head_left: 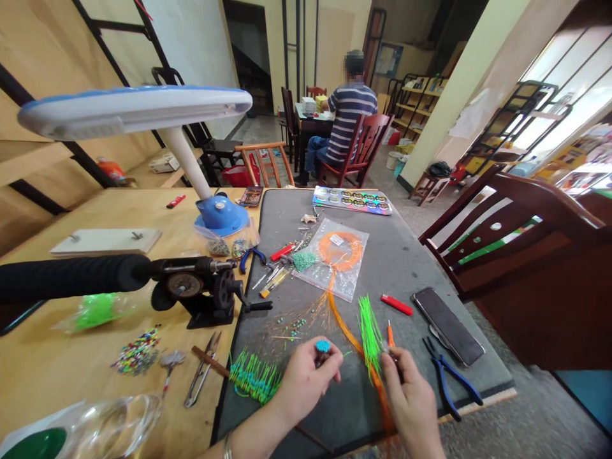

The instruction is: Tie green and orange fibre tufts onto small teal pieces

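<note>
My left hand point(306, 376) is closed around a small dark piece with a bright blue, knobbly top point(323, 346); a short green strand end shows beside its fingertips. Thumb and fingers of my right hand point(412, 398) are pinched together on something small that I cannot make out. Just beyond that hand lies a bundle of bright green strands point(369, 331), with an orange-handled tool point(391, 333) beside it. Long orange threads point(351, 335) run between my hands. Left of my left wrist, green strands with blue knots point(253, 376) hang on a thin brown stick point(210, 361).
Blue-handled pliers point(449, 382), a phone point(448, 326) and a red lighter point(396, 305) lie at right. Ahead is a plastic bag point(354, 255) of orange cord. A hand-cranked device point(205, 290), thread snips point(203, 370) and a lamp point(220, 213) stand leftward. A person point(351, 108) sits farther back.
</note>
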`<state>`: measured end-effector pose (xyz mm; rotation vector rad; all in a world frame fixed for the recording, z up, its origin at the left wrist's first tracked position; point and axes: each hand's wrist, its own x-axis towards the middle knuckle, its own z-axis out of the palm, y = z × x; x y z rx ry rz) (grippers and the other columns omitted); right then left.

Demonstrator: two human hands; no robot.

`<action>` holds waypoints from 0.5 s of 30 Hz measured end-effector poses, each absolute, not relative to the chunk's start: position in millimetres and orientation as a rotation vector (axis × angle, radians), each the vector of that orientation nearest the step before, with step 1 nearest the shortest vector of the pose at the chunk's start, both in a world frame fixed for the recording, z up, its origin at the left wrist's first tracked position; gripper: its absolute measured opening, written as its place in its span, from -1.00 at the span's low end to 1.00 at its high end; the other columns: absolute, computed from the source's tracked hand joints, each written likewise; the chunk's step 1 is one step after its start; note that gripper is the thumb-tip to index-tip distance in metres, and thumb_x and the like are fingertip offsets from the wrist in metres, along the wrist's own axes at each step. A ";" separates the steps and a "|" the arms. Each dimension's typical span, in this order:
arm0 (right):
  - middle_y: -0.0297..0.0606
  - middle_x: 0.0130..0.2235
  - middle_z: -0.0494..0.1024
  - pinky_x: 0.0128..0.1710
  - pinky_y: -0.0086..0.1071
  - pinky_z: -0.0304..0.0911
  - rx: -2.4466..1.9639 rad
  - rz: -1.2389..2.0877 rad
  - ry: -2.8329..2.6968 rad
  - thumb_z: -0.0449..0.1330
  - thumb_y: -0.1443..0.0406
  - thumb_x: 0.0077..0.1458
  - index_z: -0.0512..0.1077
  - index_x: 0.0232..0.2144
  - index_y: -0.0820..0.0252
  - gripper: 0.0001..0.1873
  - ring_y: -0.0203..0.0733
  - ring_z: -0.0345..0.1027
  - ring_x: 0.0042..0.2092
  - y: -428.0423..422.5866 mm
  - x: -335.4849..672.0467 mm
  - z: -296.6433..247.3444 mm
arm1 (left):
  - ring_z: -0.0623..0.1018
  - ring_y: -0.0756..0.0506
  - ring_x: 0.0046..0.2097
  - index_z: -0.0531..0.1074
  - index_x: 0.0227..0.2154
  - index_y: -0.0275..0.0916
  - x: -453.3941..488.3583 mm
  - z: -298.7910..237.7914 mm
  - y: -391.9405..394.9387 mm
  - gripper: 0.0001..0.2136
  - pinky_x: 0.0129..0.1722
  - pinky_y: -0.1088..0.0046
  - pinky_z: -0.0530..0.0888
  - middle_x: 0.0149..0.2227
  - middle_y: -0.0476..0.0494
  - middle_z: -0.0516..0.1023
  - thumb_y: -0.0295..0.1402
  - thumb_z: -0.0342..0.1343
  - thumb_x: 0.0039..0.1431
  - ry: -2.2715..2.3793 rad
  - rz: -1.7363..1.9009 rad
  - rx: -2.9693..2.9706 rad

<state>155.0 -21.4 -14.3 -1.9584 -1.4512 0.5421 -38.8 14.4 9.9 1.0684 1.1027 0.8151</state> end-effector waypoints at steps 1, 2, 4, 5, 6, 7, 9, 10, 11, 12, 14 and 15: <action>-0.27 -0.45 0.54 -0.47 -0.42 0.22 -2.041 0.433 -1.473 -0.04 -0.05 0.15 0.39 -0.25 0.13 -0.56 -0.14 0.43 -0.43 -20.5 166.1 -15.0 | 0.22 0.10 -0.68 0.32 -0.51 -0.27 -39.3 10.3 14.5 -0.81 -0.68 0.60 0.15 -0.64 0.03 0.39 -0.24 0.07 0.06 1.112 0.821 1.074; -0.23 -0.41 0.56 -0.45 -0.39 0.24 -2.104 0.327 -1.497 -0.05 -0.05 0.15 0.39 -0.24 0.13 -0.56 -0.11 0.46 -0.39 -19.7 176.9 -16.4 | 0.23 0.10 -0.67 0.32 -0.51 -0.27 -39.7 10.9 14.5 -0.81 -0.68 0.60 0.16 -0.63 0.03 0.39 -0.24 0.08 0.06 1.121 0.825 1.080; -0.13 -0.33 0.58 -0.38 -0.32 0.29 -2.152 0.107 -1.585 -0.07 -0.06 0.15 0.40 -0.25 0.16 -0.53 -0.04 0.48 -0.32 -18.9 195.7 -21.3 | 0.24 0.09 -0.67 0.34 -0.51 -0.27 -40.4 12.8 14.9 -0.80 -0.67 0.60 0.17 -0.63 0.02 0.40 -0.23 0.08 0.06 1.137 0.834 1.095; -0.09 -0.29 0.57 -0.34 -0.29 0.30 -2.149 0.011 -1.638 -0.08 -0.06 0.15 0.40 -0.24 0.18 -0.51 -0.02 0.48 -0.28 -18.7 203.0 -24.2 | 0.24 0.09 -0.67 0.35 -0.51 -0.27 -40.7 13.8 15.3 -0.79 -0.67 0.60 0.17 -0.62 0.02 0.40 -0.22 0.09 0.06 1.147 0.838 1.101; -0.05 -0.26 0.57 -0.30 -0.26 0.31 -2.137 -0.076 -1.687 -0.08 -0.05 0.16 0.41 -0.22 0.21 -0.50 0.00 0.47 -0.26 -18.4 208.7 -26.6 | 0.24 0.09 -0.66 0.35 -0.51 -0.27 -40.9 14.8 15.6 -0.79 -0.66 0.60 0.18 -0.62 0.02 0.40 -0.22 0.09 0.05 1.154 0.844 1.104; -0.03 -0.25 0.56 -0.26 -0.24 0.31 -2.119 -0.157 -1.723 -0.08 -0.03 0.17 0.41 -0.20 0.23 -0.50 0.01 0.46 -0.24 -17.6 213.0 -27.9 | 0.24 0.09 -0.66 0.35 -0.51 -0.27 -41.2 15.5 16.0 -0.78 -0.66 0.60 0.18 -0.62 0.02 0.40 -0.21 0.09 0.05 1.160 0.851 1.108; -0.01 -0.23 0.55 -0.19 -0.21 0.29 -2.069 -0.292 -1.766 -0.07 0.03 0.20 0.42 -0.20 0.26 -0.54 0.02 0.43 -0.21 -12.9 217.7 -25.9 | 0.24 0.09 -0.66 0.35 -0.52 -0.27 -42.0 16.3 16.6 -0.77 -0.66 0.60 0.18 -0.62 0.02 0.40 -0.20 0.10 0.06 1.166 0.867 1.119; -0.01 -0.22 0.54 -0.17 -0.20 0.28 -2.032 -0.338 -1.787 -0.05 0.08 0.20 0.43 -0.21 0.25 -0.59 0.01 0.42 -0.19 -8.2 218.5 -22.4 | 0.25 0.09 -0.65 0.36 -0.51 -0.27 -42.5 16.4 16.8 -0.77 -0.66 0.60 0.19 -0.62 0.02 0.40 -0.19 0.10 0.06 1.170 0.873 1.128; -0.02 -0.20 0.54 -0.14 -0.20 0.27 -1.987 -0.367 -1.813 -0.04 0.13 0.20 0.44 -0.22 0.25 -0.64 0.00 0.40 -0.18 -1.5 218.4 -17.7 | 0.25 0.08 -0.65 0.36 -0.51 -0.27 -43.1 16.2 16.9 -0.76 -0.66 0.60 0.19 -0.62 0.02 0.40 -0.18 0.10 0.06 1.174 0.879 1.139; -0.04 -0.18 0.54 -0.10 -0.20 0.25 -1.941 -0.370 -1.854 -0.02 0.19 0.20 0.44 -0.22 0.23 -0.69 -0.01 0.38 -0.15 7.3 217.6 -12.4 | 0.25 0.08 -0.65 0.36 -0.51 -0.27 -43.7 15.8 17.1 -0.76 -0.66 0.59 0.19 -0.61 0.02 0.40 -0.17 0.09 0.07 1.181 0.884 1.151; -0.06 -0.13 0.53 -0.03 -0.20 0.20 -1.876 -0.325 -1.943 0.00 0.29 0.17 0.45 -0.19 0.22 -0.74 -0.02 0.34 -0.08 30.3 213.9 -2.4 | 0.26 0.07 -0.64 0.37 -0.50 -0.27 -45.1 14.7 17.9 -0.75 -0.66 0.59 0.19 -0.61 0.02 0.40 -0.16 0.09 0.08 1.197 0.894 1.176; -0.05 -0.10 0.52 -0.01 -0.19 0.17 -1.886 -0.273 -1.984 0.01 0.34 0.15 0.45 -0.18 0.23 -0.74 -0.01 0.31 -0.05 43.5 211.5 1.1 | 0.26 0.07 -0.64 0.37 -0.49 -0.27 -46.0 14.1 18.5 -0.75 -0.66 0.59 0.19 -0.61 0.01 0.40 -0.16 0.09 0.08 1.206 0.902 1.188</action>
